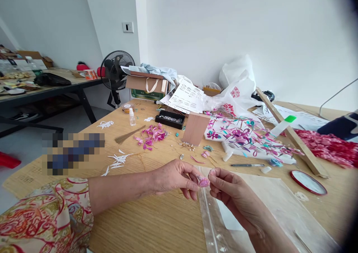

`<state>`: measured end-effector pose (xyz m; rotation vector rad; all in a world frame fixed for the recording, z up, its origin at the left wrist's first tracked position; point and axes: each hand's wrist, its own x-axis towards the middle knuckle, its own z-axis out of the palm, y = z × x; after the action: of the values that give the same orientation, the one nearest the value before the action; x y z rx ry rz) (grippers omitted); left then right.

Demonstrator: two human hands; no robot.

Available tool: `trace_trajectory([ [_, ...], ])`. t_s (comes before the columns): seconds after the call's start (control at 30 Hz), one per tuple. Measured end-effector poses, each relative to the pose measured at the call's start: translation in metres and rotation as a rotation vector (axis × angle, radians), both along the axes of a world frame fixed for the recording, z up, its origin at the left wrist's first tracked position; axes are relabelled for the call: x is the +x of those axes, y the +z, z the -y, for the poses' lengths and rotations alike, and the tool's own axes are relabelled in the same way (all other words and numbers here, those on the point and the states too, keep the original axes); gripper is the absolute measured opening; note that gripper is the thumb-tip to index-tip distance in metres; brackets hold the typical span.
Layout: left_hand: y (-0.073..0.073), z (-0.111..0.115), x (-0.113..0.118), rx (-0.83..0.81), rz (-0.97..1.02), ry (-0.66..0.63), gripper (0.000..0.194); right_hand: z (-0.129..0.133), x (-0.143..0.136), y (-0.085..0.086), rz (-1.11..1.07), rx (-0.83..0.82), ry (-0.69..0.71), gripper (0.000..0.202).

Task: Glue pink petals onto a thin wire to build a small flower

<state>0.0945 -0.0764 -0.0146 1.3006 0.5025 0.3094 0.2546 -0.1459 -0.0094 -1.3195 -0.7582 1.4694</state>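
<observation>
My left hand (173, 176) reaches in from the left and pinches a small pink flower petal (204, 182) between thumb and fingers. Just to its right, my right hand (229, 187) is closed, thumb against forefinger, close by the petal. Whatever those fingertips hold is too small to make out. Below my right hand lies a clear plastic zip bag (268, 193) with a white sheet in it. Beyond my hands are a pile of pink-purple petals (153, 135), loose beads (187, 145) and a small wooden board (196, 129) standing upright.
Pink and teal flower sprays (246, 133) lie at the right, beside a wooden bar (291, 133). A round mirror (308, 182) and a pen (247, 165) lie nearer. White petal pieces (119, 159), a small bottle (132, 117) and a black tray (169, 119) are on the left.
</observation>
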Motion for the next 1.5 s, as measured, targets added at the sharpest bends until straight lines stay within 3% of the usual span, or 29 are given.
trace_trajectory([
  [0.13, 0.0, 0.0, -0.001, -0.002, -0.006, 0.009, 0.025, -0.001, 0.024, -0.005, 0.198, 0.025, -0.099, 0.024],
  [0.3, -0.002, -0.001, -0.001, -0.012, -0.035, 0.047, 0.027, -0.009, 0.086, -0.021, 0.887, -0.004, -0.3, 0.022],
  [0.47, -0.002, -0.002, 0.0, -0.006, -0.027, 0.046, 0.028, -0.029, 0.117, -0.036, 1.066, -0.035, -0.328, 0.025],
  [0.73, -0.005, -0.005, 0.0, 0.004, -0.031, 0.072, 0.029, -0.07, 0.108, -0.048, 1.279, -0.056, -0.23, 0.02],
  [0.9, -0.002, -0.009, -0.001, -0.009, -0.025, 0.1, 0.031, -0.076, 0.099, -0.038, 1.375, -0.046, -0.172, 0.02],
  [1.07, 0.001, -0.012, -0.004, -0.008, 0.001, 0.116, 0.029, -0.043, 0.067, -0.003, 1.419, 0.089, -0.084, 0.021],
  [1.17, 0.001, -0.012, -0.005, -0.011, 0.033, 0.118, 0.026, -0.01, 0.043, 0.018, 1.39, 0.267, 0.109, 0.023],
  [1.23, 0.002, -0.011, -0.006, -0.012, 0.051, 0.117, 0.025, 0.01, 0.031, 0.027, 1.428, 0.322, 0.148, 0.026],
  [1.4, 0.005, -0.009, -0.007, 0.0, 0.055, 0.104, 0.025, 0.036, 0.018, 0.029, 1.538, 0.623, 0.09, 0.022],
  [1.5, 0.007, -0.008, -0.007, 0.002, 0.048, 0.099, 0.026, 0.04, 0.015, 0.02, 1.579, 0.772, -0.05, 0.023],
])
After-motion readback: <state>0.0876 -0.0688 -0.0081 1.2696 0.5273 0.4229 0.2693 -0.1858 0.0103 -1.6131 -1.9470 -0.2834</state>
